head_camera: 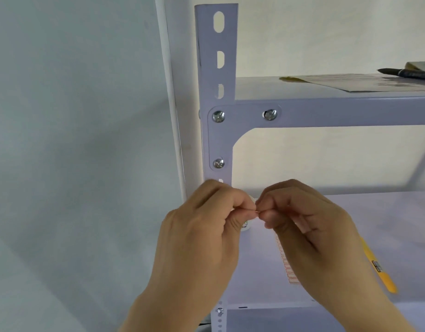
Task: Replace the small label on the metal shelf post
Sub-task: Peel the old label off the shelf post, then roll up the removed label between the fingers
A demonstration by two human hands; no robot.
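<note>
The grey slotted metal shelf post [216, 75] stands upright in the middle, with a bolted corner bracket [218, 137]. In front of its lower part my left hand [201, 240] and my right hand [309, 231] meet fingertip to fingertip, pinching a tiny thin label [256, 210] between them. A small white round object with print [245, 225] shows under my left fingers, partly hidden. A sheet of red-outlined labels [288, 267] lies on the lower shelf, mostly covered by my right hand.
A yellow pen-like tool [379, 267] lies on the lower shelf [386, 216] at the right. The upper shelf [326, 109] carries a flat sheet [362, 82] and a dark brush [408, 73]. A white wall and pipe [173, 104] stand left of the post.
</note>
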